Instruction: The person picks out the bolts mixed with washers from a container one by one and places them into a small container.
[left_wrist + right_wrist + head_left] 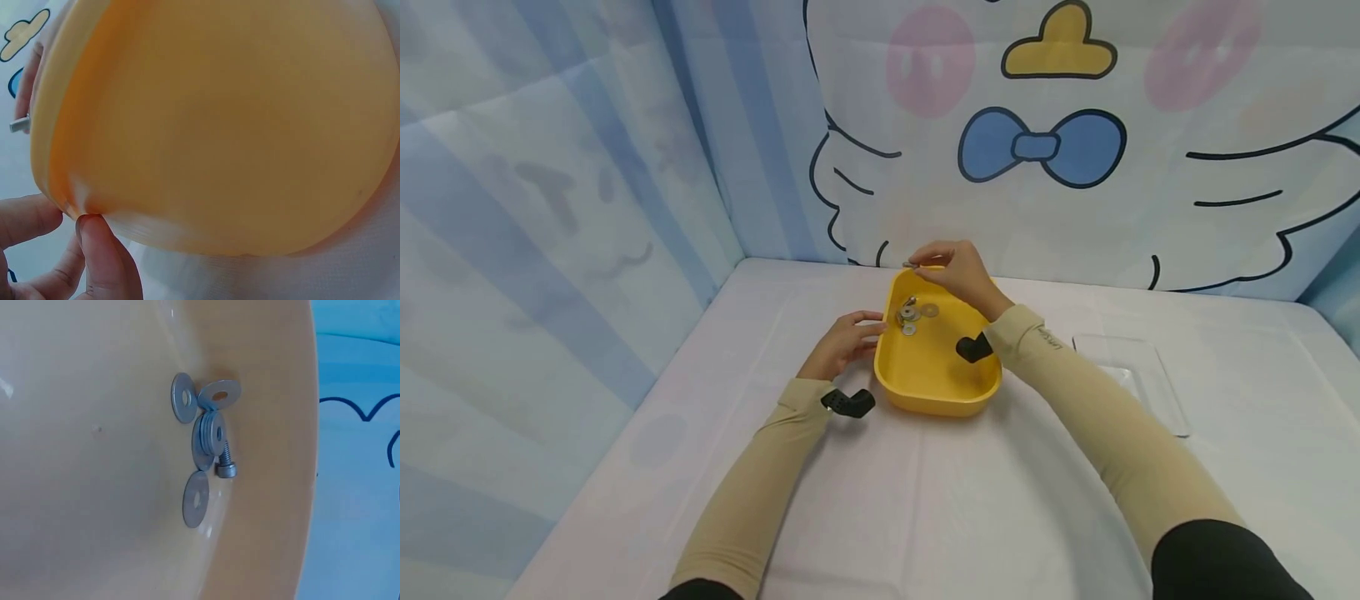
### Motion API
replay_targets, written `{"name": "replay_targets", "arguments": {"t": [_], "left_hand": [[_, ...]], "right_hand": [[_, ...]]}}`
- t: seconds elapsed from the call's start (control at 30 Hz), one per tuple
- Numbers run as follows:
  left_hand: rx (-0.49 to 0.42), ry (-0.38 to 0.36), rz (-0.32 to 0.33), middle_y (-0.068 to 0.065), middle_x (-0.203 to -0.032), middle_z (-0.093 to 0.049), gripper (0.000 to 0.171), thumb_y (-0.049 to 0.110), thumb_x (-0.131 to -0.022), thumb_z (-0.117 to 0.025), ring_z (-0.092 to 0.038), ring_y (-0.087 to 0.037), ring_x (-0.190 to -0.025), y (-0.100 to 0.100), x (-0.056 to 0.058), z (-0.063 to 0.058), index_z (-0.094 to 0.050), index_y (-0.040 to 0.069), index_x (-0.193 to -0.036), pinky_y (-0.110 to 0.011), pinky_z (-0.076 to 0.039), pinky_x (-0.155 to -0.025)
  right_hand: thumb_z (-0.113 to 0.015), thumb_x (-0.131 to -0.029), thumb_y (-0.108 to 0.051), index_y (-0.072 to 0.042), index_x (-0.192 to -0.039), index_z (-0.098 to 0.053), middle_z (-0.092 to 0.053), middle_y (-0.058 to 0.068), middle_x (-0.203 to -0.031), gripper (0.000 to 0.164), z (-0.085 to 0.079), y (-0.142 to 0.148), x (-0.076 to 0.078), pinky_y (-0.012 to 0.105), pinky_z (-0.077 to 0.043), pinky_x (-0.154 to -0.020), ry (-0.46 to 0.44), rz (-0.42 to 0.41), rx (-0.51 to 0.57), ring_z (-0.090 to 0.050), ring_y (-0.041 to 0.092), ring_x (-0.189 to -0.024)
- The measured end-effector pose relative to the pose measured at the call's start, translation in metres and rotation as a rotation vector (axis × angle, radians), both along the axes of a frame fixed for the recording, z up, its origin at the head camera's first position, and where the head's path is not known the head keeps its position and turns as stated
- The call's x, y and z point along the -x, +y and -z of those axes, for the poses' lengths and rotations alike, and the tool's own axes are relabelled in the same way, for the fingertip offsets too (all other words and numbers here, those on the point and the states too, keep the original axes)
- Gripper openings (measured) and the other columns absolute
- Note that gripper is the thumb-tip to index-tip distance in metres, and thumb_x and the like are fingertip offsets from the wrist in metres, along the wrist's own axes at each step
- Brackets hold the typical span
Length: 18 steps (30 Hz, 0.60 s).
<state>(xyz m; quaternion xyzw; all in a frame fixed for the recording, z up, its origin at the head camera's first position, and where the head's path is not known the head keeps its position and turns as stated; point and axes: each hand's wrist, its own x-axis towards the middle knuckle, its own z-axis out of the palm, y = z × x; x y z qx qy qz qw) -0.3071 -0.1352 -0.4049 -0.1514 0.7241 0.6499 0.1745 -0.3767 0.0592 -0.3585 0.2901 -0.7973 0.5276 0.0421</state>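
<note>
A yellow plastic tray (936, 387) sits on the table between my hands. My left hand (844, 343) holds its left rim, and in the left wrist view the thumb (107, 253) and forefinger meet at the edge. Over the tray's far left corner, my right hand (957, 271) pinches a small silver metal piece (20, 124), which looks like a short cylinder. Several flat metal washers (196, 509) lie inside the tray near its wall, some stacked. A socket-head screw (226, 469) rests beside the stack.
A clear plastic container or lid (1157, 392) lies on the white-covered table (1060, 500), to the right of the tray. Another clear sheet-like edge (835, 579) shows at the near side. A printed cloth backdrop (1060, 225) rises directly behind the tray, with another cloth to the left.
</note>
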Motion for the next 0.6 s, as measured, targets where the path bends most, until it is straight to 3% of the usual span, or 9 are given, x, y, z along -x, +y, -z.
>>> {"name": "replay_targets", "arguments": {"t": [0.6], "left_hand": [[-0.002,-0.001,0.007,-0.01,-0.135,-0.052,0.041,0.02,-0.092,-0.061,-0.056,-0.024,-0.117,0.0,-0.001,-0.002,-0.051,0.011,-0.13,-0.033,-0.048,-0.099]], "right_hand": [[-0.068,-0.084,-0.002,0.001,-0.101,-0.07,-0.068,0.016,-0.105,0.018,-0.021,0.01,-0.025,0.029,-0.054,-0.088,-0.036,-0.036,-0.04,-0.065,0.024,-0.098]]}}
